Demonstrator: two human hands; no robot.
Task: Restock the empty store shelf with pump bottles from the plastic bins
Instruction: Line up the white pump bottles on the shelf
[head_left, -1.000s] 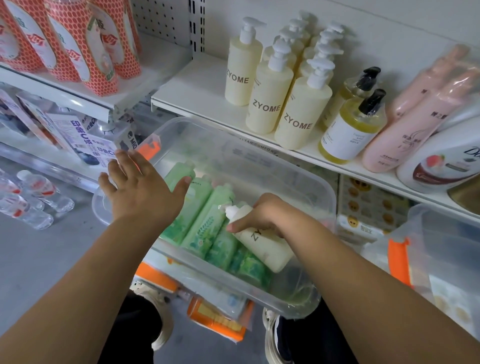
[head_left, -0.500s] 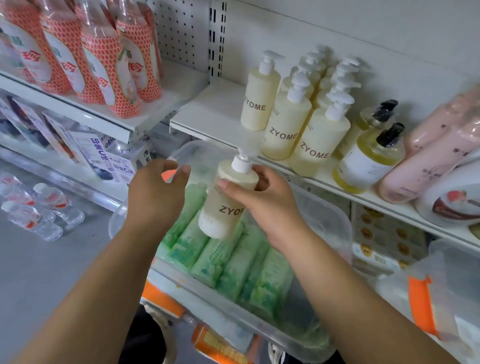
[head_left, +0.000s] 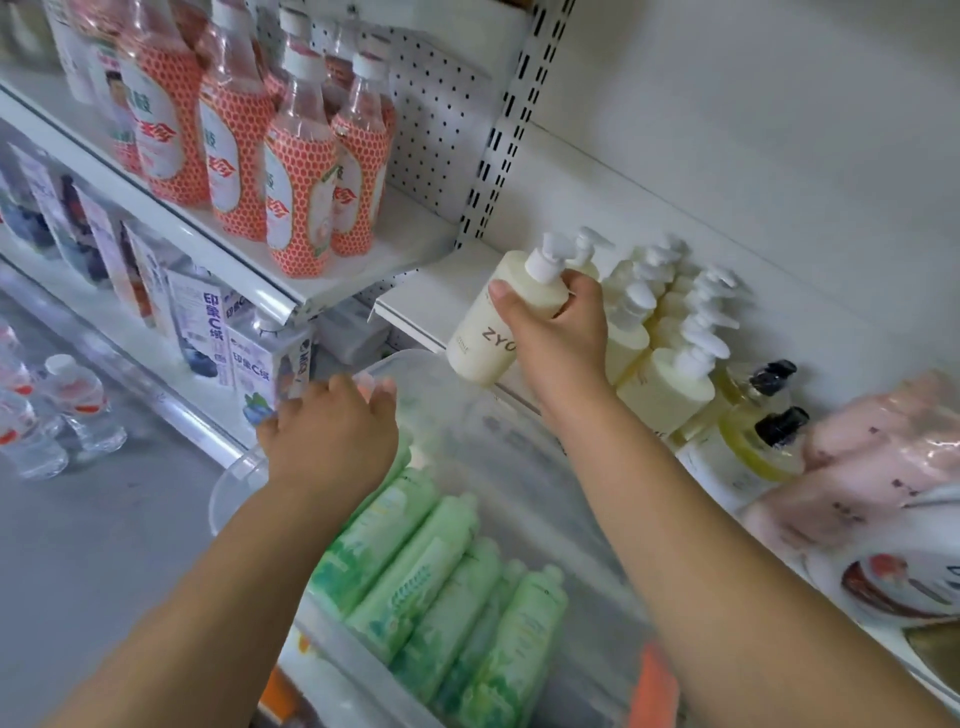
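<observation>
My right hand (head_left: 558, 332) grips a cream ZYOME pump bottle (head_left: 493, 325) with a white pump, tilted, just above the front edge of the white shelf (head_left: 415, 296). It hangs to the left of several matching cream pump bottles (head_left: 660, 332) standing in rows on that shelf. My left hand (head_left: 332, 431) rests on the far left rim of the clear plastic bin (head_left: 467, 395) below the shelf. Inside the bin lie several green bottles (head_left: 431, 587) side by side.
Red-patterned drink bottles (head_left: 291, 192) stand on the neighbouring shelf to the left, with boxed goods (head_left: 249, 358) below them. Yellow bottles with black pumps (head_left: 758, 415) and pink bottles (head_left: 883, 452) fill the shelf to the right. Water bottles (head_left: 62, 415) sit low at the left.
My right hand lifted the cream pump bottle out of the bin and carried it up to the shelf's left front edge. My left hand stayed on the bin's rim.
</observation>
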